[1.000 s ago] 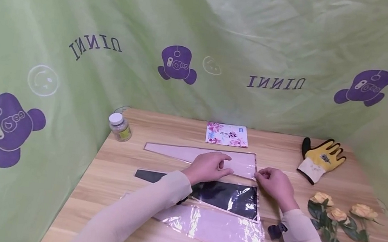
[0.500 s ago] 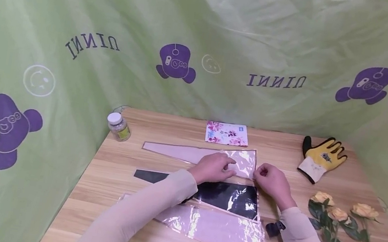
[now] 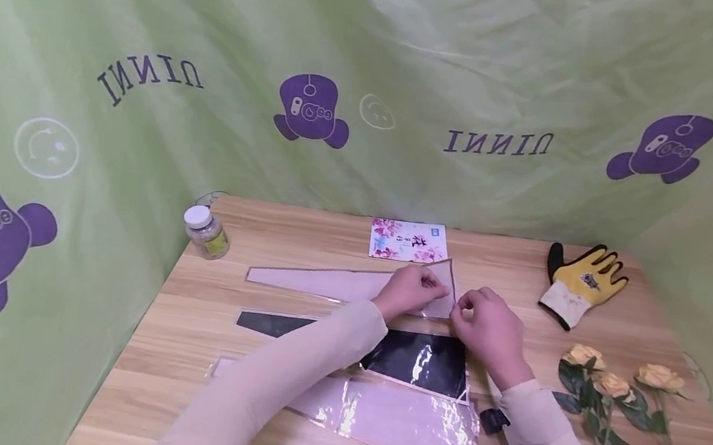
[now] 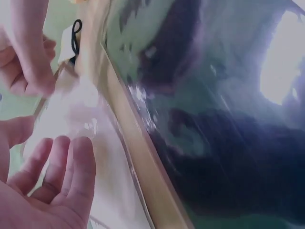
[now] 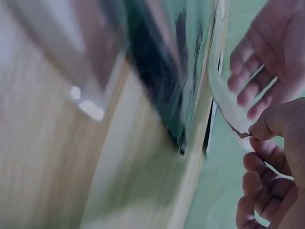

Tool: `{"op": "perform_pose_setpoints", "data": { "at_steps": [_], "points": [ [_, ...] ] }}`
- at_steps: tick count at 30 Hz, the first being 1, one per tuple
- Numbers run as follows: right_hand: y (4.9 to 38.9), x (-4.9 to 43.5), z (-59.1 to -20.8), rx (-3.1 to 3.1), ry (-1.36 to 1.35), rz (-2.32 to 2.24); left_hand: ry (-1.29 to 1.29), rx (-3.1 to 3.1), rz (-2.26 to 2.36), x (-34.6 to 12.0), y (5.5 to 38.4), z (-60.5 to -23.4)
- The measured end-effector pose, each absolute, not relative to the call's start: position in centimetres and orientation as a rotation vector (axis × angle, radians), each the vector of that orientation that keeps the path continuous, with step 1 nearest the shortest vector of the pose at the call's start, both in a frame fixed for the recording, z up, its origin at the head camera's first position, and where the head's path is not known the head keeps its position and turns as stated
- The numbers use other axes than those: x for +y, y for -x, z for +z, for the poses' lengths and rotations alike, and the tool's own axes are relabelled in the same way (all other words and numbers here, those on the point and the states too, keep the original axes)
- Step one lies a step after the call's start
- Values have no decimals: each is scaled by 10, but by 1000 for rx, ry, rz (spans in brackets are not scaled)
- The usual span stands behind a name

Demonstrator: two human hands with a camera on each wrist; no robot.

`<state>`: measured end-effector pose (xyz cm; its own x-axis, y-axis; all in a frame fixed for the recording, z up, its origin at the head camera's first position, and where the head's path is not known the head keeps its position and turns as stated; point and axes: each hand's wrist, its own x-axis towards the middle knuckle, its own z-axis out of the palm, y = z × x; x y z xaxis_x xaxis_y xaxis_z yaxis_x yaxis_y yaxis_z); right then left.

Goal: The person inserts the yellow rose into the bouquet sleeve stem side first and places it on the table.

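A tapered pink flower sleeve (image 3: 314, 280) with a brown border lies at the back of the row, its wide right end lifted. My right hand (image 3: 490, 334) pinches the edge of that end between thumb and forefinger, as the right wrist view shows at the sleeve's edge (image 5: 233, 126). Over the wide end hovers my left hand (image 3: 412, 289), fingers (image 4: 82, 162) loosely bent and apart from the thumb, gripping nothing. Whether it touches the film is hard to tell. Nearer me lie a black sleeve (image 3: 415, 360) and another pink sleeve (image 3: 410, 424), partly behind my left forearm.
Behind the sleeves lies a flower-printed packet (image 3: 407, 241). A white-capped jar (image 3: 207, 233) stands at the back left. On the right are a yellow work glove (image 3: 585, 285) and artificial roses (image 3: 610, 384). Green cloth (image 3: 364, 170) hangs around the wooden table (image 3: 174, 349).
The wide end of the back pink sleeve has risen off the table in my right hand's pinch. My left hand has shifted slightly toward the right hand, and the head view has turned a little.
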<state>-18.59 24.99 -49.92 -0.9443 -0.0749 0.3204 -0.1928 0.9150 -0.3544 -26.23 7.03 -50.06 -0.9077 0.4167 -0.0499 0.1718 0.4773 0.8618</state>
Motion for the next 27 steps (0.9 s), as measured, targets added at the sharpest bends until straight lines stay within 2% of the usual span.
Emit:
{"op": "perform_pose_setpoints", "data": {
  "at_steps": [6, 13, 22, 27],
  "points": [
    [185, 241, -499, -2642, -320, 454, -294, 2375, 1545, 83, 259, -502],
    [185, 242, -502, -2677, -309, 498, -269, 2351, 1560, 86, 258, -502],
    [184, 261, -498, -2790, -28, 1027, -183, 2189, 1692, 87, 264, -513],
    [160, 288, -484, -2762, 151, 1445, -142, 2085, 1760, 83, 269, -518]
  ]
}}
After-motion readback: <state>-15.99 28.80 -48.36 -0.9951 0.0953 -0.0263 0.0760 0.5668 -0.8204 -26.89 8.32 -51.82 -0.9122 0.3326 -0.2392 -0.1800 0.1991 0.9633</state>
